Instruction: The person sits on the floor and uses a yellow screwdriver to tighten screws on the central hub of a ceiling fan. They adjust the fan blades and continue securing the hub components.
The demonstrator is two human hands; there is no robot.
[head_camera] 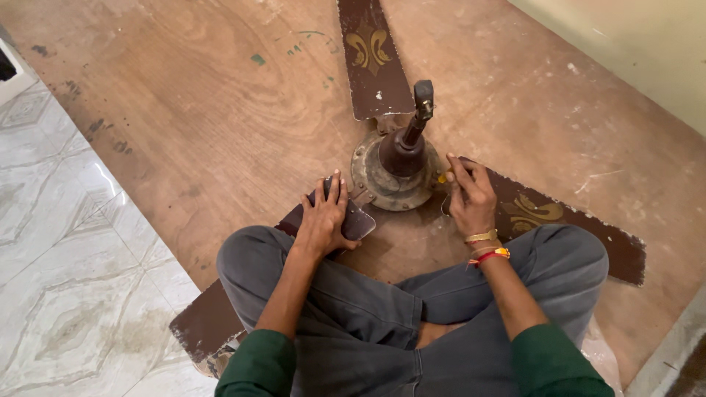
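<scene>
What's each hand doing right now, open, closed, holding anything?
Left hand: open, pressed flat on the near-left fan blade.
Right hand: closed, fingers pinching a small yellow-tipped tool beside the fan motor hub.

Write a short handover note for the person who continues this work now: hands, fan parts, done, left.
Left hand: pressed flat on the near-left fan blade, by the motor hub.
Right hand: pinching a small yellow-tipped tool at the hub edge, over the right blade.
Fan lies on a plywood board; far blade attached.
Done: cannot tell. Left: all three blades remain mounted.
</scene>
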